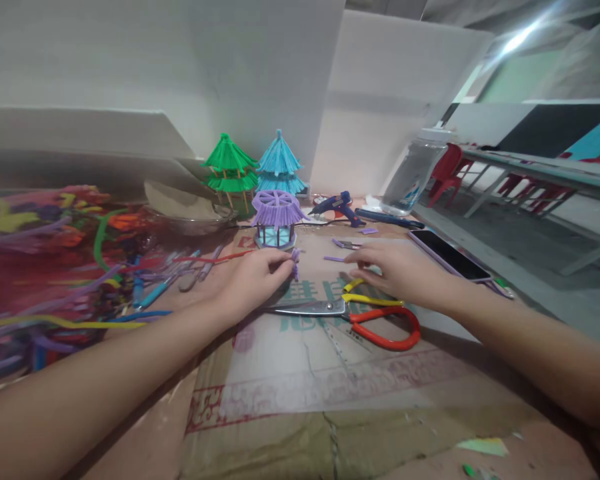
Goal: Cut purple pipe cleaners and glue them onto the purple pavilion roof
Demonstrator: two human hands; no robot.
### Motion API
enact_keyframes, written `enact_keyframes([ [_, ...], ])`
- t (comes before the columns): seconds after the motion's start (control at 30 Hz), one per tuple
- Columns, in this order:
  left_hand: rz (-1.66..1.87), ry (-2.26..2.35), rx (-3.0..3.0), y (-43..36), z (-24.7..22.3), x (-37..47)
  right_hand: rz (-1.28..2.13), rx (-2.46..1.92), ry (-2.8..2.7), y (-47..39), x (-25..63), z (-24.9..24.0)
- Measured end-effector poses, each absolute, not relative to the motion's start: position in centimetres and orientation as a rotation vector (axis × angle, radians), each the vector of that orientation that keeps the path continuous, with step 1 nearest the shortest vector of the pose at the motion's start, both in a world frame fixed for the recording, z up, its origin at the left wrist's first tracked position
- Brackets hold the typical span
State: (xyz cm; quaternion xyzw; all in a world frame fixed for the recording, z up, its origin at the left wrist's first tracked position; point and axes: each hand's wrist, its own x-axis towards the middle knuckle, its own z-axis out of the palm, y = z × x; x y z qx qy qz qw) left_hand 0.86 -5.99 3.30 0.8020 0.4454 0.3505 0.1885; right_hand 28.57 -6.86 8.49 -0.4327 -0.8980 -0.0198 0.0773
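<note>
My left hand (265, 277) pinches a small bundle of purple pieces (295, 265) in front of the purple pavilion model (277, 217). To its right, my right hand (383, 267) has its thumb and fingertips close to the end of a thin purple strip (334, 259) on the cardboard; whether they touch it is unclear. Below the hands lie scissors with red handles (386, 328), their blades pointing left. Yellow-handled pliers (375, 301) lie just above them. A small pair of tweezers or a cutter (347, 245) rests beyond my right fingers.
Green (229, 163) and blue (280, 163) pavilion models stand behind. A glue gun (339, 205), clear jar (415, 173) and phone (450, 255) are at the right. Colourful stems (55, 267) and a bowl (185, 213) fill the left.
</note>
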Motion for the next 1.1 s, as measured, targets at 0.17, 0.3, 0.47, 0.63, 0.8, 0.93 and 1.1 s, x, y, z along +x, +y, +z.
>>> enact_keyframes([
  [0.17, 0.972, 1.262, 2.315, -6.4, 3.8, 1.1, -0.357, -1.262, -2.663, -4.7, 29.2, 6.5],
  [0.3, 0.971, 1.207, 2.264, -6.4, 3.7, 1.1, -0.314, -1.270, -2.696, -4.0, 29.4, 5.9],
  [0.47, 1.066, 1.230, 2.136, -6.4, 3.4, 1.1, -0.391, -1.359, -2.654, -4.7, 28.6, 6.7],
  [0.63, 1.051, 1.209, 2.085, -6.5, 3.1, 1.3, -0.391, -1.498, -2.591, -5.7, 27.6, 7.2],
  [0.8, 1.056, 1.182, 2.084, -6.6, 3.4, 1.3, -0.310, -1.368, -2.563, -5.5, 27.7, 6.5],
  [0.93, 1.102, 1.182, 2.092, -6.8, 3.8, 1.3, -0.364, -1.170, -2.529, -5.7, 27.8, 6.4],
  [1.1, 1.132, 1.168, 2.068, -7.5, 4.2, 1.6, -0.318, -0.896, -2.525, -6.3, 26.5, 7.1],
])
